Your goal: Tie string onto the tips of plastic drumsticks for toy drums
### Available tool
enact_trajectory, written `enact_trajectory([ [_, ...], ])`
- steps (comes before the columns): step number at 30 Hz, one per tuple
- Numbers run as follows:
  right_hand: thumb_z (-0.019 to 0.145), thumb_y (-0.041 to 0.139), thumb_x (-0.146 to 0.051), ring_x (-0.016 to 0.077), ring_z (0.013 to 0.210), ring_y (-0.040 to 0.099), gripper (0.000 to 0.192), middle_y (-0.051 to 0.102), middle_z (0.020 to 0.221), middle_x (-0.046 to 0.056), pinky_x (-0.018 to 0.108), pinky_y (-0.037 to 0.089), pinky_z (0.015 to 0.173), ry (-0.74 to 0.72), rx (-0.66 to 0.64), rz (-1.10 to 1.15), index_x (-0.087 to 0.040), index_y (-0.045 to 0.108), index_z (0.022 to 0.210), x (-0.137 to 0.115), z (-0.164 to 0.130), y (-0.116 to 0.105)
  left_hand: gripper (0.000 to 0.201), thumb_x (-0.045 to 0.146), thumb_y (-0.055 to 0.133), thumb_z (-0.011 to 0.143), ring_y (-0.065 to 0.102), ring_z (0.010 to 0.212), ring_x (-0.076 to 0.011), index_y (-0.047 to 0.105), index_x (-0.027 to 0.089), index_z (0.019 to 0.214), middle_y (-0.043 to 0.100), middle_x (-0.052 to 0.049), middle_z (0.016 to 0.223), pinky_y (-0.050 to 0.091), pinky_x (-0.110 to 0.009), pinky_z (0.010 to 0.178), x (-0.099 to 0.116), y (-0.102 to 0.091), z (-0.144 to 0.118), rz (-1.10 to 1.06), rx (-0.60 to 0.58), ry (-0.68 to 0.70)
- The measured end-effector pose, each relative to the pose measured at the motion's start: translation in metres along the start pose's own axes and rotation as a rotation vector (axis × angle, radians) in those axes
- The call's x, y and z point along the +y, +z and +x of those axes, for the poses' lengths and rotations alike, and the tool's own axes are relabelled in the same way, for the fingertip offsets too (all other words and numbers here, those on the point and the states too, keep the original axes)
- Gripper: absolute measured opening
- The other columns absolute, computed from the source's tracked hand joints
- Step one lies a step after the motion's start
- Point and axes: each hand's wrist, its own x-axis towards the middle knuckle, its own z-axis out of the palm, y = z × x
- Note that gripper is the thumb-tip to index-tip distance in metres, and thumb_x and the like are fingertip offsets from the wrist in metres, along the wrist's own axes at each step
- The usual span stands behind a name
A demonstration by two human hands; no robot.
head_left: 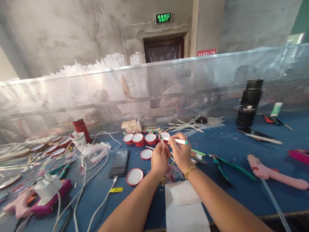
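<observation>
My left hand (159, 159) and my right hand (180, 153) meet above the blue table (233, 192). Together they pinch a thin white stick with a teal tip (176, 140), held level; the right hand grips its middle, the left fingers close on its left end. A gold bracelet (189, 170) circles my right wrist. Below the hands lie a heap of coloured rubber bands (172, 173) and white paper sheets (185, 208). Several red-rimmed round lids (138, 139) sit just beyond the hands.
Green-handled pliers (226, 165) and a pink glue gun (275, 173) lie to the right. A black bottle (248, 103) stands at the back right. A phone (119, 163), white cables (82, 196), a second glue gun (21, 205) and a red cup (81, 129) lie left. A perforated metal screen (152, 90) bounds the far edge.
</observation>
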Motion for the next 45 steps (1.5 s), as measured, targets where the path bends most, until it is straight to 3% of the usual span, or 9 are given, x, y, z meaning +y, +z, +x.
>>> enact_trajectory([
  [4, 0.089, 0.062, -0.046, 0.0191, 0.065, 0.061, 0.025, 0.064, 0.068, -0.001, 0.031, 0.048, 0.066, 0.003, -0.047, 0.039, -0.024, 0.056, 0.079, -0.0008, -0.0008, 0.0004, 0.038, 0.054, 0.052, 0.095, 0.044, 0.055, -0.0104, 0.05, 0.02, 0.078, 0.052, 0.004, 0.062, 0.033, -0.024, 0.054, -0.0025, 0.0, 0.0009, 0.011, 0.008, 0.013],
  [10, 0.088, 0.063, -0.046, 0.0191, 0.064, 0.059, 0.026, 0.062, 0.067, -0.001, 0.031, 0.046, 0.064, 0.006, 0.01, 0.0, -0.024, 0.056, 0.077, 0.0002, 0.0003, -0.0002, 0.038, 0.055, 0.051, 0.095, 0.043, 0.053, -0.0105, 0.049, 0.021, 0.079, 0.053, 0.003, 0.061, 0.032, -0.024, 0.053, 0.0013, 0.0012, 0.0015, -0.04, 0.009, 0.0],
  [19, 0.089, 0.061, -0.044, 0.0203, 0.067, 0.061, 0.023, 0.063, 0.068, -0.001, 0.032, 0.048, 0.066, 0.01, -0.07, 0.052, -0.024, 0.055, 0.078, -0.0039, -0.0033, 0.0017, 0.045, 0.061, 0.052, 0.094, 0.043, 0.058, -0.0112, 0.048, 0.021, 0.076, 0.05, 0.004, 0.061, 0.031, -0.024, 0.054, -0.0021, -0.001, 0.0017, 0.039, 0.028, 0.014],
  [30, 0.089, 0.061, -0.045, 0.0197, 0.066, 0.06, 0.025, 0.063, 0.069, -0.001, 0.032, 0.047, 0.066, 0.003, -0.014, 0.009, -0.024, 0.056, 0.078, -0.0021, 0.0003, -0.001, 0.034, 0.048, 0.049, 0.097, 0.044, 0.056, -0.0112, 0.049, 0.02, 0.077, 0.053, 0.003, 0.062, 0.034, -0.025, 0.056, 0.0007, -0.0015, 0.0012, 0.019, -0.005, 0.034],
  [38, 0.089, 0.062, -0.044, 0.0199, 0.068, 0.061, 0.024, 0.063, 0.068, -0.001, 0.032, 0.047, 0.066, 0.014, -0.076, 0.054, -0.025, 0.054, 0.078, -0.0059, -0.0025, 0.0008, 0.042, 0.058, 0.052, 0.095, 0.044, 0.056, -0.0107, 0.048, 0.021, 0.077, 0.053, 0.004, 0.063, 0.031, -0.024, 0.054, 0.0001, -0.001, 0.0004, 0.029, 0.011, 0.035],
  [45, 0.089, 0.061, -0.046, 0.0204, 0.069, 0.06, 0.025, 0.064, 0.069, 0.0, 0.032, 0.046, 0.067, 0.0, -0.008, -0.01, -0.024, 0.056, 0.078, -0.0017, 0.0006, -0.0018, 0.038, 0.054, 0.049, 0.097, 0.043, 0.054, -0.0108, 0.048, 0.021, 0.077, 0.053, 0.003, 0.061, 0.033, -0.024, 0.055, 0.0058, -0.0005, 0.0001, -0.02, 0.002, 0.036],
])
